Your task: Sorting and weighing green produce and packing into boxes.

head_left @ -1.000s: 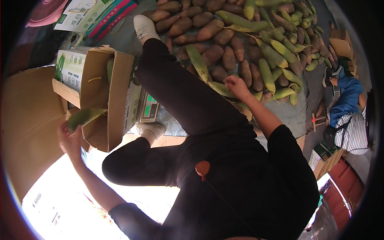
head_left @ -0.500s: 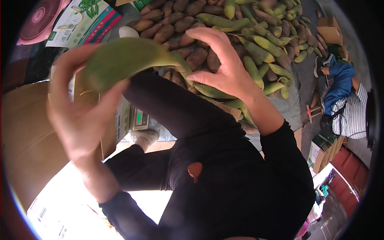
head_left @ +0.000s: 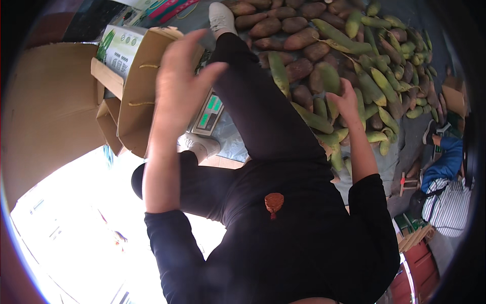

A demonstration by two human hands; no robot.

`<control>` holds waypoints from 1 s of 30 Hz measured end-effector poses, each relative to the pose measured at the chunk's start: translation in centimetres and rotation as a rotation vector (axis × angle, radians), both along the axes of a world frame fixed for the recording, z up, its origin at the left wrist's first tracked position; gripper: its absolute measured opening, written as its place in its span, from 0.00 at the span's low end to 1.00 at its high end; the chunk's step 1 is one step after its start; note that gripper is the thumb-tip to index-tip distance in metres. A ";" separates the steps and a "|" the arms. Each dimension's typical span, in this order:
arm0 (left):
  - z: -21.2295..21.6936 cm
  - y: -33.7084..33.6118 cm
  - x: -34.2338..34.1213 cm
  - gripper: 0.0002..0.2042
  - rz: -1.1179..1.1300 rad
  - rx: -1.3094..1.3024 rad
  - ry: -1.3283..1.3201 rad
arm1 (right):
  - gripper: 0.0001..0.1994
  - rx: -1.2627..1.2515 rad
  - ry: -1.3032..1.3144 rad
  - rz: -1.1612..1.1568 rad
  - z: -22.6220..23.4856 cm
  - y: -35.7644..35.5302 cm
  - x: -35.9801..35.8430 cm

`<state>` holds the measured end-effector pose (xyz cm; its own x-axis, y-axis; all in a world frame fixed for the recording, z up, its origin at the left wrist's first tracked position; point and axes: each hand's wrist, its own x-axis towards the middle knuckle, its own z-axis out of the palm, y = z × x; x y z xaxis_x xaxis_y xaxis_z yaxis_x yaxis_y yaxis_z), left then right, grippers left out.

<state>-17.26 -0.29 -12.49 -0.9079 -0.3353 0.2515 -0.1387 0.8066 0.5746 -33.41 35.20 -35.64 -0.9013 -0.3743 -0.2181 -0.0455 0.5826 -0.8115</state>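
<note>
My right hand (head_left: 347, 105) is over the near side of a vegetable heap, with its thumb and fingers about a long green radish (head_left: 329, 77). Part of that radish is hard to tell from the ones lying behind it. Raised at the left, my left hand (head_left: 177, 81) is empty, its thumb apart from its blurred fingers. It is nearest to an open carton (head_left: 137, 101) with cord handles, and a scale (head_left: 208, 114) with a lit green display. The heap holds several green radishes (head_left: 383, 83) and several reddish-brown roots (head_left: 302, 39).
A large brown cardboard box (head_left: 50, 116) stands at the left. My black-clad leg (head_left: 276, 106) stretches between the scale and the heap, its white shoe (head_left: 221, 19) beside the roots. At the far right a person in blue trousers (head_left: 443, 159) is near a small red stool (head_left: 407, 184).
The green radish that was between both hands has left the left hand. My right hand has moved right onto the heap; my left hand has swung right and is empty. The view has shifted.
</note>
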 end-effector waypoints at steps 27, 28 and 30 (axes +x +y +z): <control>-8.0 -11.4 11.9 0.17 0.433 -0.086 -0.687 | 0.15 0.224 0.261 0.179 -3.5 -1.6 2.9; -7.9 -12.5 12.3 0.18 0.407 -0.122 -0.703 | 0.15 0.171 0.199 0.171 -4.4 -1.2 2.6; -8.0 -14.0 12.8 0.17 0.324 -0.166 -0.690 | 0.15 0.108 0.104 0.178 -5.3 -0.6 1.8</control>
<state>-4.50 -14.31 -20.51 -0.7407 -0.6176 -0.2646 -0.6640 0.7329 0.1482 -31.61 34.61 -40.89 -0.8429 -0.5090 -0.1746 -0.2357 0.6410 -0.7304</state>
